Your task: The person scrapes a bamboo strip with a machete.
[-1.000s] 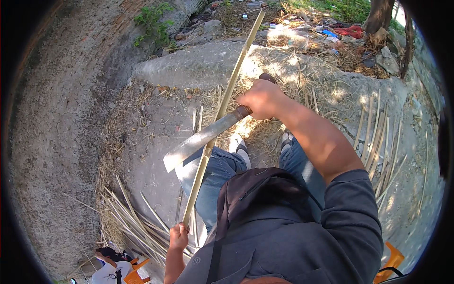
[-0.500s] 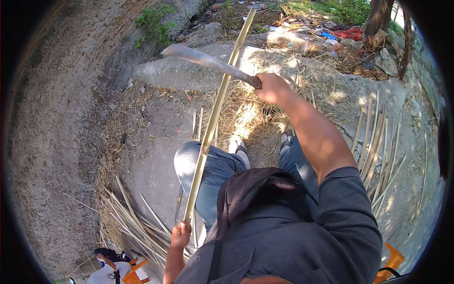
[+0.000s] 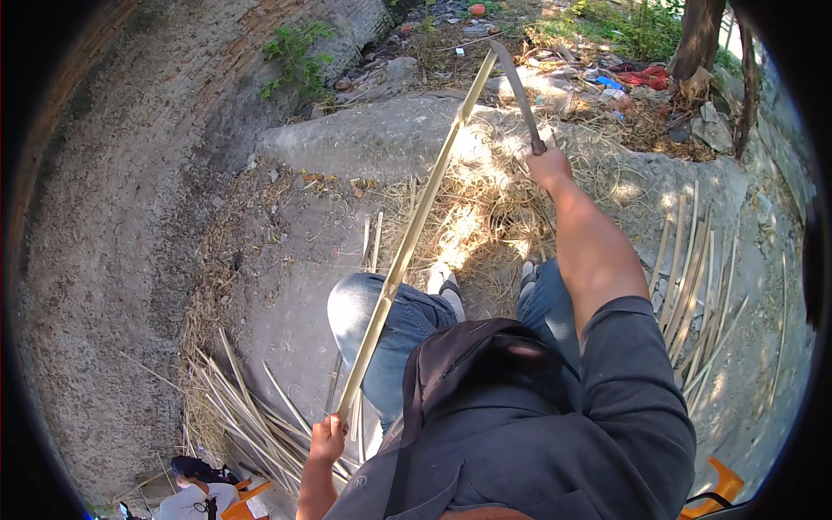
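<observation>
A long split bamboo strip (image 3: 408, 245) slants from my lap up to the far side, its hollow inner face showing joints. Its near end is in my left hand (image 3: 328, 438), whose fingers are closed round it beside my left thigh. My right hand (image 3: 549, 167) is stretched far forward, closed on the handle of a machete (image 3: 525, 105). The curved blade points away from me, and its tip meets or overlaps the far end of the strip; whether they touch I cannot tell.
Thin bamboo strips lie in a pile (image 3: 251, 403) at my left and another bundle (image 3: 692, 282) at my right. Curly shavings (image 3: 490, 204) cover the ground before my feet. Beyond is a low concrete ledge (image 3: 364, 139). A person (image 3: 198, 498) sits at lower left near an orange chair (image 3: 247, 503).
The machete has swung from lying across the strip to its far end, as my right arm reached farther forward. The strip's far end has shifted right; my left hand still grips the near end.
</observation>
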A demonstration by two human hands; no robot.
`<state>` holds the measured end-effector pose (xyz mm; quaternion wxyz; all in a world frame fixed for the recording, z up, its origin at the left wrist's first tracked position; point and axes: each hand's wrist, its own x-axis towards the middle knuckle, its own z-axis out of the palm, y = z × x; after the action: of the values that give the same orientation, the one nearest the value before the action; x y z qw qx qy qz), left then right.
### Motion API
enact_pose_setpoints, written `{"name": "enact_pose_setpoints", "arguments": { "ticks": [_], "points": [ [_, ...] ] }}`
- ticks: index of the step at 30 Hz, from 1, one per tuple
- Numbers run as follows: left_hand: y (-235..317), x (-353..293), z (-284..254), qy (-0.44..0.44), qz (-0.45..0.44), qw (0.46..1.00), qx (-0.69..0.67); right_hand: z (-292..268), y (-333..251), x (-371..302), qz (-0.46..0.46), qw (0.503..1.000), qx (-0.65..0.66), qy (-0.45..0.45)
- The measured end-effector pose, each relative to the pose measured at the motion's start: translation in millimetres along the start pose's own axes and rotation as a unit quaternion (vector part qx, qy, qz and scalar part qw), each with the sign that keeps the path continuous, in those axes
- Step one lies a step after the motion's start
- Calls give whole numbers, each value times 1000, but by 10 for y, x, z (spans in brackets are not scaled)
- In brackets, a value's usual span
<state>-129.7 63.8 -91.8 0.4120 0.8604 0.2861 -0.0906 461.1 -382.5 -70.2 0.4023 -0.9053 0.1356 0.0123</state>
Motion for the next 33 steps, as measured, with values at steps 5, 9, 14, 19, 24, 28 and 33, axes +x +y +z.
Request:
{"name": "enact_pose_setpoints", "arguments": {
  "ticks": [5,9,14,19,24,28,33],
  "points": [
    [-189,47,174,-5,-5,995,-95,-213,-144,-117,-61,997,16,-39],
    [-78,99,193,-27,1,995,-100,-180,-99,-70,-130,989,49,-42],
    [137,21,93,-6,53,996,-69,-20,-219,8,-111,971,203,-62],
    [622,184,32,-40,5,984,-175,106,-247,30,-32,949,298,-97],
    [1245,577,54,-120,-45,959,-253,-10,-279,-28,-74,969,236,11],
    [1861,766,63,-149,-67,935,-314,-240,-538,-477,-225,966,125,-10],
    [2395,1028,59,-194,22,951,-238,-220,-831,-1094,-517,855,1,-42]
  ]
}}
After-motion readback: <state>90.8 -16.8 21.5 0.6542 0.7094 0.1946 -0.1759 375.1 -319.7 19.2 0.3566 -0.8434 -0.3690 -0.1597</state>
